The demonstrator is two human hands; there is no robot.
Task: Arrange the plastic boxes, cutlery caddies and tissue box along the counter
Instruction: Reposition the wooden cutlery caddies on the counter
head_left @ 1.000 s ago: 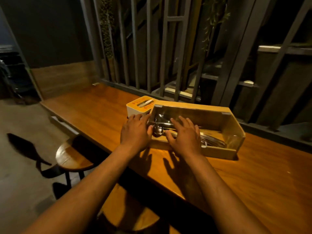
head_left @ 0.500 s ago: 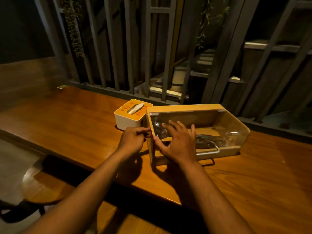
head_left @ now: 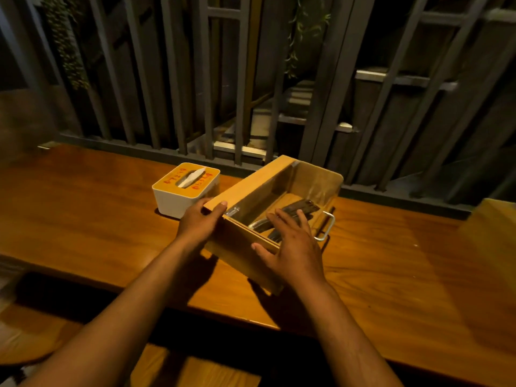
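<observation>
A wooden cutlery caddy with a clear lid and a metal handle sits on the wooden counter, turned at an angle with one end toward me. Dark cutlery lies inside it. My left hand grips the caddy's near left corner. My right hand holds its near right corner, fingers spread over the clear lid. A white tissue box with a yellow top and a tissue poking out stands just left of the caddy, close to my left hand.
Grey vertical bars and a low rail run along the counter's far edge. Another wooden object shows at the right edge. Wooden stools stand below the counter's near edge.
The caddy has been swung from lying lengthwise along the counter to pointing diagonally away from me. Both hands turned with it. The view has shifted right.
</observation>
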